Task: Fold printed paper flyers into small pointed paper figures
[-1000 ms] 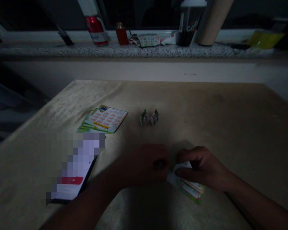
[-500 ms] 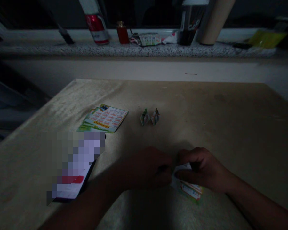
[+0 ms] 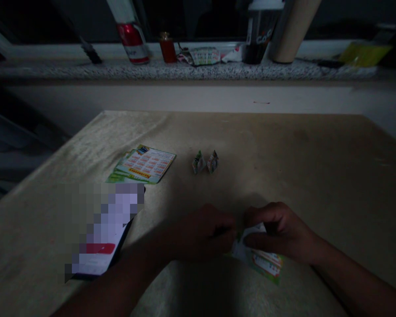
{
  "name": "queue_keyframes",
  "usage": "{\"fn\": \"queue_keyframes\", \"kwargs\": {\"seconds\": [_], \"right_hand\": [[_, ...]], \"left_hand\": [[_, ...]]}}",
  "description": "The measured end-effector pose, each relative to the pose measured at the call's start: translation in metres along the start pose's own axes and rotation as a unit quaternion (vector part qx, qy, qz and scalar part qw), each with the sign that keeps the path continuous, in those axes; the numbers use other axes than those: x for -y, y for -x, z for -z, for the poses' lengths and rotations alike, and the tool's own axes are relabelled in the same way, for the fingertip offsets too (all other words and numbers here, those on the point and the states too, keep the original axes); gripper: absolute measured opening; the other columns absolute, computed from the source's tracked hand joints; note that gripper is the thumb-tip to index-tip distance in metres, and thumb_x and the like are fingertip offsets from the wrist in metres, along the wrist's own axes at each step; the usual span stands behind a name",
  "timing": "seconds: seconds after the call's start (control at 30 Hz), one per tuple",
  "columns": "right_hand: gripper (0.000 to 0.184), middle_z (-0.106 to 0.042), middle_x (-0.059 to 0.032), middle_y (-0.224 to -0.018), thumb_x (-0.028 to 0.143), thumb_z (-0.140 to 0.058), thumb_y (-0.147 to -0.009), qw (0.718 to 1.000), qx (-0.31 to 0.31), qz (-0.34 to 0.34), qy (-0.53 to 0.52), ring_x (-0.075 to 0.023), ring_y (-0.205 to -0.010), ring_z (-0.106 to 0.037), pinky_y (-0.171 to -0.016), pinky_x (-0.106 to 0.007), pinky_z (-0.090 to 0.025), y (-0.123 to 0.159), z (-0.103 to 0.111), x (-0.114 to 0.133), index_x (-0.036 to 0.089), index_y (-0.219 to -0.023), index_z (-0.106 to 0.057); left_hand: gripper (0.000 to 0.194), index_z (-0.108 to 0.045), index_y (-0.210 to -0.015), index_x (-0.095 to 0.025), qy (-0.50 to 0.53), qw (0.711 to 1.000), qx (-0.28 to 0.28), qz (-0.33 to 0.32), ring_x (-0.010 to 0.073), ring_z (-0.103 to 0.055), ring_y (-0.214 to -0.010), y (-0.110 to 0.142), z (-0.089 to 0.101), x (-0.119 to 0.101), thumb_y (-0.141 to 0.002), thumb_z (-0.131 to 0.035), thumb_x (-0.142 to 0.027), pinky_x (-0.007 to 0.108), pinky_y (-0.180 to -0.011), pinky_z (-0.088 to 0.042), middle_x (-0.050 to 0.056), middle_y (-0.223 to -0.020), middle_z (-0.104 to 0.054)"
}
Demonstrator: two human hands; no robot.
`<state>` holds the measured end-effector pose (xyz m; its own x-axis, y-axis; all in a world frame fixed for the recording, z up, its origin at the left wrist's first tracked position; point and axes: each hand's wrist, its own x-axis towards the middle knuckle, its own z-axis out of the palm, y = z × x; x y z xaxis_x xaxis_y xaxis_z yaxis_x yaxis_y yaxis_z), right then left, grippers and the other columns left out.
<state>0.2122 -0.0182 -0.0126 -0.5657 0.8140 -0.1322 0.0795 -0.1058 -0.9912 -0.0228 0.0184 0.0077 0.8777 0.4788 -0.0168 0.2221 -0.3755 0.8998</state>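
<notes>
Low in the head view, a partly folded paper card with printed rows of numbers and a green edge lies between my hands. My right hand pinches it from the right, thumb over its printed face. My left hand is closed at the card's left end, fingertips meeting it; much of that end is hidden. Farther back on the table stand two small folded paper pieces, side by side. To their left lies a loose stack of similar printed cards.
A phone with a lit, blurred screen lies left of my left forearm on the cloth-covered table. Along the granite sill behind stand a red can, a small red bottle, crumpled paper, a dark cup and a tan cylinder.
The card has shifted slightly right and shows a little more of its surface between my hands. Both hands stay almost in place, still gripping it.
</notes>
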Motion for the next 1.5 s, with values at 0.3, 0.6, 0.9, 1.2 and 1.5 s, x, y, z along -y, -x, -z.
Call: {"fn": "queue_keyframes", "kwargs": {"seconds": [0.3, 0.6, 0.9, 1.2, 1.5], "right_hand": [[0.021, -0.062, -0.0011, -0.068, 0.031, -0.079, -0.083, 1.000, 0.003, 0.000, 0.016, -0.0112, -0.060, -0.052, -0.052, -0.022, -0.044, -0.001, -0.001, 0.003, 0.012, -0.076, -0.074], [0.023, -0.061, -0.0017, -0.071, 0.033, -0.076, -0.086, 1.000, 0.016, -0.007, 0.002, -0.0119, -0.062, -0.052, -0.056, -0.024, -0.044, -0.001, 0.002, 0.005, 0.012, -0.077, -0.072], [0.021, -0.061, -0.0002, -0.067, 0.031, -0.077, -0.085, 0.999, 0.025, -0.019, -0.037, -0.0088, -0.056, -0.050, -0.051, -0.021, -0.041, -0.001, 0.001, 0.005, 0.011, -0.080, -0.074], [0.026, -0.056, 0.0011, -0.062, 0.035, -0.077, -0.085, 1.000, -0.012, -0.017, -0.020, -0.0093, -0.055, -0.048, -0.048, -0.021, -0.039, -0.001, 0.004, 0.005, 0.013, -0.072, -0.070], [0.025, -0.059, 0.0015, -0.060, 0.037, -0.078, -0.083, 0.998, -0.047, -0.045, -0.013, -0.0082, -0.050, -0.048, -0.047, -0.021, -0.038, -0.003, 0.002, 0.006, 0.013, -0.075, -0.073]], "left_hand": [[0.027, -0.045, -0.067, -0.017, 0.049, 0.998, 0.014, 0.029, 0.0060, -0.034, -0.050, 0.001, 0.002, -0.006, -0.093, -0.049, -0.024, 0.017, -0.047, -0.026, -0.007, -0.056, -0.038], [0.032, -0.043, -0.068, -0.018, 0.186, 0.981, 0.008, 0.055, 0.0076, -0.031, -0.054, 0.001, -0.003, -0.008, -0.095, -0.049, -0.034, 0.019, -0.049, -0.028, -0.007, -0.060, -0.035], [0.024, -0.048, -0.067, -0.016, -0.012, 0.999, -0.005, 0.033, 0.0066, -0.036, -0.053, 0.001, 0.005, -0.005, -0.091, -0.051, -0.021, 0.019, -0.050, -0.027, -0.007, -0.058, -0.039], [0.038, -0.056, -0.074, -0.014, 0.163, 0.980, -0.057, 0.097, 0.0078, -0.035, -0.056, 0.003, 0.005, 0.003, -0.094, -0.056, -0.046, 0.018, -0.051, -0.030, -0.005, -0.062, -0.043], [0.022, -0.061, -0.070, -0.013, 0.052, 0.988, -0.131, 0.064, 0.0071, -0.039, -0.054, -0.001, -0.001, 0.000, -0.088, -0.058, -0.025, 0.019, -0.052, -0.030, -0.006, -0.060, -0.046]]}}
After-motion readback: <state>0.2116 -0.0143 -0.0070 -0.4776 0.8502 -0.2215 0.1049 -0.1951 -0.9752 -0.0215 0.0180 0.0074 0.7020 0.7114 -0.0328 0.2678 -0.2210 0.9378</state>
